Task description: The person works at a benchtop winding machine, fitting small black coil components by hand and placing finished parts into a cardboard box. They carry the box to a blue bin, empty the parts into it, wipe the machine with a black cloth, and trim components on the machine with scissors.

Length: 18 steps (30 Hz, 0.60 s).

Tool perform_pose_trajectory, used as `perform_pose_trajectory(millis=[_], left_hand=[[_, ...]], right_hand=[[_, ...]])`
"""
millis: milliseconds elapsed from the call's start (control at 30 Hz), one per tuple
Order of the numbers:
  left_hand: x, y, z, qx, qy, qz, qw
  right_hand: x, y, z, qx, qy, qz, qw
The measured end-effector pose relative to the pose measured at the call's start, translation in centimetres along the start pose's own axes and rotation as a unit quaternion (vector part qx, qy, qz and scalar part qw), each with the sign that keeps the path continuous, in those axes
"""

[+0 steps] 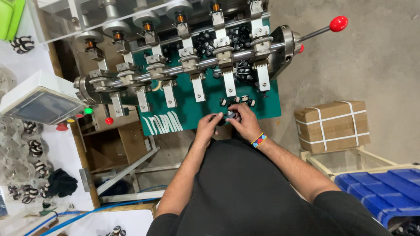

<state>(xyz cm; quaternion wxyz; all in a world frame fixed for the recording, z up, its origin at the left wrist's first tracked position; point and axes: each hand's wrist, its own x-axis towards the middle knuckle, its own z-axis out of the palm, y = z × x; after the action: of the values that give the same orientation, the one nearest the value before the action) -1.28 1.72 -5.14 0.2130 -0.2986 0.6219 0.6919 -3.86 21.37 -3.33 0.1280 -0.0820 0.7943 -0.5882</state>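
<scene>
Both hands meet at the front edge of a green machine table (192,111). My left hand (207,126) and my right hand (245,122) pinch a small black part (230,115) between their fingertips. A colourful beaded band circles my right wrist. Just beyond the hands lie a few small black-and-white striped spools (238,100) on the green surface. Above them runs a row of several metal clamp arms (197,85) on a steel shaft. A pile of black parts (227,41) sits behind the shaft.
A lever with a red ball knob (338,23) sticks out at the machine's right end. A strapped cardboard box (333,126) and a blue crate (385,190) stand at the right. A control box (41,102) with coloured buttons and trays of striped spools (30,148) are at the left.
</scene>
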Motion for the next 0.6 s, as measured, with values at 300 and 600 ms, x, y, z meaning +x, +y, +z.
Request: perform_pose_trajectory(millis=[300, 600], left_hand=[[0.8, 2.0, -1.2, -0.120, -0.168, -0.113, 0.972], [1.1, 2.7, -1.8, -0.232, -0.256, -0.141, 0.928]], right_hand=[[0.1, -3.7, -1.0, 0.017, -0.019, -0.091, 0.995], [1.4, 2.0, 0.1, 0.240, 0.067, 0.106, 0.963]])
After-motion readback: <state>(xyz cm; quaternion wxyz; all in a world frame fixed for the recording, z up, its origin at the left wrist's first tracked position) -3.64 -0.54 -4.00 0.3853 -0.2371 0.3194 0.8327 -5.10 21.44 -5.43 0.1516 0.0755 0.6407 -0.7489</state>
